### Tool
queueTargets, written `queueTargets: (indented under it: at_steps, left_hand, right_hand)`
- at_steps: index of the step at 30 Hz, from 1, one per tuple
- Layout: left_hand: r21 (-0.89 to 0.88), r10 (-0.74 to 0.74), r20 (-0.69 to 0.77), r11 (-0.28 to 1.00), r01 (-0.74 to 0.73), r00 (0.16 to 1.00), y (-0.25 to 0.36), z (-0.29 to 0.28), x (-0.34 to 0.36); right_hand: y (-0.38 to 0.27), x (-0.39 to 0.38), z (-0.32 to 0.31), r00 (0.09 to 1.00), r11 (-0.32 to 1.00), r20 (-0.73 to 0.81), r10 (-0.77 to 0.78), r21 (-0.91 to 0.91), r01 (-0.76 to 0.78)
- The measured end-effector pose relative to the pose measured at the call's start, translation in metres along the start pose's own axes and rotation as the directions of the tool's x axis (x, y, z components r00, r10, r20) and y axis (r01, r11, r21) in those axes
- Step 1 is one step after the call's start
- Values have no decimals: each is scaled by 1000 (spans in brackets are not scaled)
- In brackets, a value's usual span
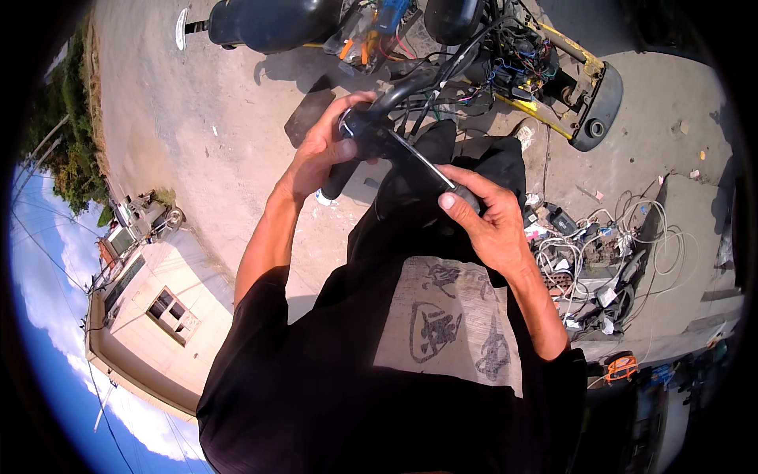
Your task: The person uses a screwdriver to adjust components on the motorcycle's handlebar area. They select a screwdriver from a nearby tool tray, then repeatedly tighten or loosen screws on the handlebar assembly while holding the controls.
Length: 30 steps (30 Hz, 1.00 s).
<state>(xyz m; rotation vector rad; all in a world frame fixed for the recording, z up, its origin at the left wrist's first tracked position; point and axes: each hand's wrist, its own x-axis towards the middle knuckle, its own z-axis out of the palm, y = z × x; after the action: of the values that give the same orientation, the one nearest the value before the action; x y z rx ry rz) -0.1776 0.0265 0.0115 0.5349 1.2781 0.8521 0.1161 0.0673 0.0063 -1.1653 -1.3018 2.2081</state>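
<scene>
My left hand (320,154) is wrapped round a black handlebar switch housing (365,130) at the end of a dark handlebar (404,91). A black grip (341,178) sticks out below that hand. My right hand (493,225) is closed on the dark handle of a screwdriver (422,160), thumb along it. Its bright shaft slants up and left, and its tip is at the housing; whether it sits in a screw is too small to tell. Black cables run from the handlebar to the stripped electric scooter in front of me.
Bundled coloured wires (521,67) lie exposed in the yellow scooter frame (533,114), beside a black seat (276,22). On the right, a heap of loose cables and parts (592,265) covers the ground. An orange item (621,367) lies beyond it. A pale building (170,308) stands at left.
</scene>
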Motion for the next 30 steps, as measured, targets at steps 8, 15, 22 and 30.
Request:
queueTargets:
  at_steps: [8, 15, 22, 30]
  left_hand:
    - [141, 34, 30, 989, -38, 999, -7, -7, -4]
    - [48, 248, -61, 968, -245, 967, -35, -19, -16]
    - [-70, 264, -10, 962, -264, 964, -47, -16, -25]
    - [714, 468, -232, 677, -177, 853, -41, 26, -37]
  right_hand:
    - [-14, -13, -1, 980, 981, -55, 194, 43, -191]
    - [-14, -28, -1, 973, 992, -194, 129, 24, -126]
    - [-13, -26, 3, 990, 999, -137, 23, -28, -27]
    - [-13, 1, 20, 991, 963, -132, -30, -271, -7]
